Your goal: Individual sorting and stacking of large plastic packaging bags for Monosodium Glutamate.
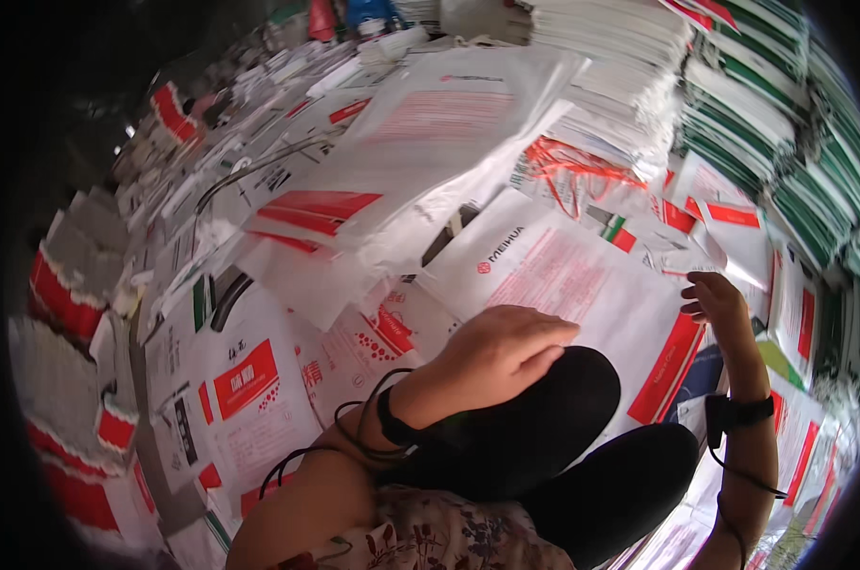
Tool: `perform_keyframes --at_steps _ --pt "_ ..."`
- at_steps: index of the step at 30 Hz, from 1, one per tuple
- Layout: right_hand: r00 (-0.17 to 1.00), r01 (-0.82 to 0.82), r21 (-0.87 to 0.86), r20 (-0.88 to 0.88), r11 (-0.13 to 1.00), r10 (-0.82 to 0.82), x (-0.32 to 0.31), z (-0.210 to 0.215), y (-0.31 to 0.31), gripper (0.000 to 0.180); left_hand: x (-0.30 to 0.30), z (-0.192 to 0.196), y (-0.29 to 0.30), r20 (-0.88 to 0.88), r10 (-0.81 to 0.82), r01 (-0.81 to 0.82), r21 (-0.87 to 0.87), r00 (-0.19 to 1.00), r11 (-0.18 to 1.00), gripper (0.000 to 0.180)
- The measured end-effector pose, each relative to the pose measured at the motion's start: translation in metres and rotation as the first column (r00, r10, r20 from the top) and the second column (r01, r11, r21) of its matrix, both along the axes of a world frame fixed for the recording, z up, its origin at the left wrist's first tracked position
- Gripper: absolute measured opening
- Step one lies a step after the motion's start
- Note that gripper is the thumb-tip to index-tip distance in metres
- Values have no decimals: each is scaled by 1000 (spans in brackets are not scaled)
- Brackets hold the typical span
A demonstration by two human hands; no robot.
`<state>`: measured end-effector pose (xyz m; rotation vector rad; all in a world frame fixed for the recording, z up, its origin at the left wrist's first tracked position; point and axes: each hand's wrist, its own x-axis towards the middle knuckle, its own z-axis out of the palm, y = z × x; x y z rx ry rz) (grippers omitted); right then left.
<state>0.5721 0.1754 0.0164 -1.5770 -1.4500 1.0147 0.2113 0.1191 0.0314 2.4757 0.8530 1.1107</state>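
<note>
A flat white sack with pale red print and a red band along its lower right end lies in front of my knees. My left hand is over its near edge, just above my left knee. Its fingers are stretched out side by side, and I see nothing in them. At the sack's right end, my right hand hovers beside the red band with its fingers loosely bent and apart. No held thing shows there; whether the fingertips touch the sack, I cannot tell. Each wrist wears a black strap with a cable.
Beyond is a pile of white sacks, its near edge raised. Tall stacks of white and green-edged sacks stand at the far right. Orange-red string lies before them. Bundled sacks with red ends line the left side.
</note>
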Motion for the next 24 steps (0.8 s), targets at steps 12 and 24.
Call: perform_keyframes --at_steps 12,24 --pt "816 -576 699 457 423 355 -335 78 20 17 -209 -15 13 98 808 -790 306 581 531 38" --pt "609 -773 503 759 387 230 -410 41 49 39 -209 -57 16 220 782 -805 26 583 592 50"
